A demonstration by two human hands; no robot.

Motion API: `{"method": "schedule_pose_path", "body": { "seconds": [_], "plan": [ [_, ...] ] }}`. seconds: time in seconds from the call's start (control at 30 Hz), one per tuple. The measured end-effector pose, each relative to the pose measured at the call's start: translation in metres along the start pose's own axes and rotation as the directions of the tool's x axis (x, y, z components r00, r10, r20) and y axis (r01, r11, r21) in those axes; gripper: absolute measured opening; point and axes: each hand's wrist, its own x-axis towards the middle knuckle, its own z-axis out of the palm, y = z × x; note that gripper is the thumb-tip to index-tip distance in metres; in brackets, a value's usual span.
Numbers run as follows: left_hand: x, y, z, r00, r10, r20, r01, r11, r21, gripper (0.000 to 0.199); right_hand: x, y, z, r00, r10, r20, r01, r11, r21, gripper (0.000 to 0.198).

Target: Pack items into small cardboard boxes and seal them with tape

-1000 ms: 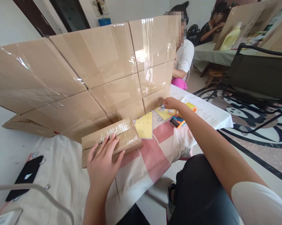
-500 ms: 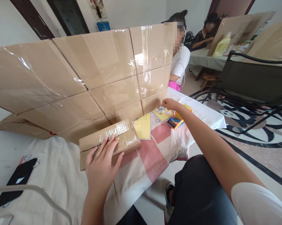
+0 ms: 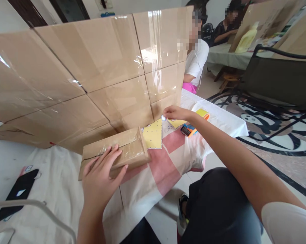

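Observation:
My left hand [image 3: 103, 173] lies with fingers spread across the top and front edge of a taped cardboard box [image 3: 124, 145], its thumb along the front side. Between the pinched fingers of my right hand [image 3: 175, 112] is a small white piece [image 3: 163, 117], too small to name for certain. It is held just above a yellow dotted sheet with a scalloped edge [image 3: 154, 135], which lies at the right end of the box. A second yellow sheet [image 3: 177, 123] is partly hidden beneath my right hand. A small blue and orange item [image 3: 188, 130] lies under my right forearm.
A tall taped cardboard panel [image 3: 112, 74] stands behind the box. A black pouch-like item [image 3: 18, 195] and a pale cable [image 3: 38, 205] are at the left. Beyond the panel sits a person in a white top [image 3: 198, 59]; a folding chair [image 3: 277, 74] stands at the right.
My right hand has moved left from the second yellow sheet, and a small white piece now shows in its fingers. My left hand stays on the box. The camera view has shifted slightly.

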Motion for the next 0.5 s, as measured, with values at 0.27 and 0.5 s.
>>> {"method": "schedule_pose_path", "body": {
  "seconds": [0.27, 0.5],
  "plan": [
    [0.005, 0.001, 0.002, 0.999, 0.008, 0.033, -0.01, 0.999, 0.046, 0.041, -0.014, -0.002, 0.117, 0.866, -0.236, 0.441, -0.073, 0.813, 0.578, 0.032],
    [0.003, -0.003, 0.004, 0.998, 0.038, 0.059, -0.043, 0.996, 0.082, 0.049, -0.009, 0.013, 0.129, 0.875, -0.21, 0.436, -0.188, 0.683, 0.706, 0.035]
  ]
}}
